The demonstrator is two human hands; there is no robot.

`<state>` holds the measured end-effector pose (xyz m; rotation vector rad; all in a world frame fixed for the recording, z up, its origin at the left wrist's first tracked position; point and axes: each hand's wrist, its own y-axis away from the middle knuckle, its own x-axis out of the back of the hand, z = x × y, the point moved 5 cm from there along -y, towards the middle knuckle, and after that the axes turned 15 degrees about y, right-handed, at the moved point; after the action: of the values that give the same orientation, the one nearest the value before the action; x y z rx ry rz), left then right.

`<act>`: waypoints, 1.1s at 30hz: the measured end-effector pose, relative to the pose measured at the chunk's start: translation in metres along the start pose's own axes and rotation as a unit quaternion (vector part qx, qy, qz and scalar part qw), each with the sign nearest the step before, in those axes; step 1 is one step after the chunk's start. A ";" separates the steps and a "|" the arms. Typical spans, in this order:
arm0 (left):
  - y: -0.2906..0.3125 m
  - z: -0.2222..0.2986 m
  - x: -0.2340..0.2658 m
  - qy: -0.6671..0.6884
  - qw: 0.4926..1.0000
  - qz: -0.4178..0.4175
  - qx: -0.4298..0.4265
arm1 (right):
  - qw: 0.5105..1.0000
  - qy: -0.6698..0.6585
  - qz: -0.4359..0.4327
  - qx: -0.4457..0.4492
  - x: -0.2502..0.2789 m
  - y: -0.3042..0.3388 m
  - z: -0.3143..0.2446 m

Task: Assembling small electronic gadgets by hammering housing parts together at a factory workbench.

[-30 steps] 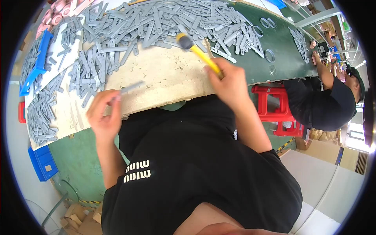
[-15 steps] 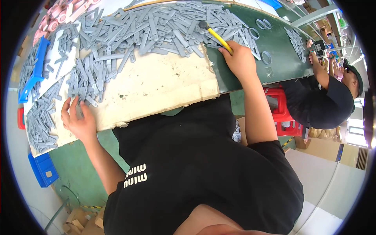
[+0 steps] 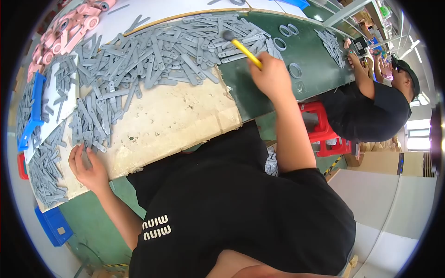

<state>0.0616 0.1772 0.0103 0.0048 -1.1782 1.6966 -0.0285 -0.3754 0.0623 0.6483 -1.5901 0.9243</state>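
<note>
In my right hand [image 3: 273, 78] is a yellow-handled hammer [image 3: 244, 52] with a dark, rounded head, its fingers wrapped round the handle. The head hangs over the right part of a large pile of flat grey plastic strips [image 3: 157, 55]. On the left, my left hand [image 3: 90, 169] rests at the near edge of a worn, cream-coloured board [image 3: 171, 116]. Its fingers are bent and slightly apart, with the tips beside the nearest grey strips [image 3: 92, 120]. I see nothing held in it, though the fingertips are partly hidden.
Pink plastic parts [image 3: 69, 34] lie far left, near a blue tray [image 3: 32, 113]. Grey rings [image 3: 295, 71] and more strips [image 3: 330, 48] lie on the green tabletop [image 3: 259, 92]. A co-worker [image 3: 371, 106] sits at right by red stools [image 3: 315, 123]. A blue bin [image 3: 54, 227] stands lower left.
The whole view has shifted, so the table appears lower and further left. Against the table, the hammer has moved slightly away from me. My left hand's fingers are drawn closer together.
</note>
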 end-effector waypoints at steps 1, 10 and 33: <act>-0.002 0.002 -0.002 0.006 1.000 -0.007 0.006 | 0.999 0.013 -0.004 -0.038 0.008 0.003 0.012; -0.006 0.010 -0.002 0.023 0.999 -0.013 0.019 | 0.992 0.081 -0.028 -0.093 -0.017 -0.008 0.084; -0.004 0.003 -0.004 0.014 0.994 -0.025 0.105 | 0.588 -0.703 -0.393 0.075 -0.026 0.071 -0.068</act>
<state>0.0651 0.1721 0.0128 0.1385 -0.9674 1.7626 -0.0436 -0.2818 0.0257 2.3563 -2.0688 -0.4183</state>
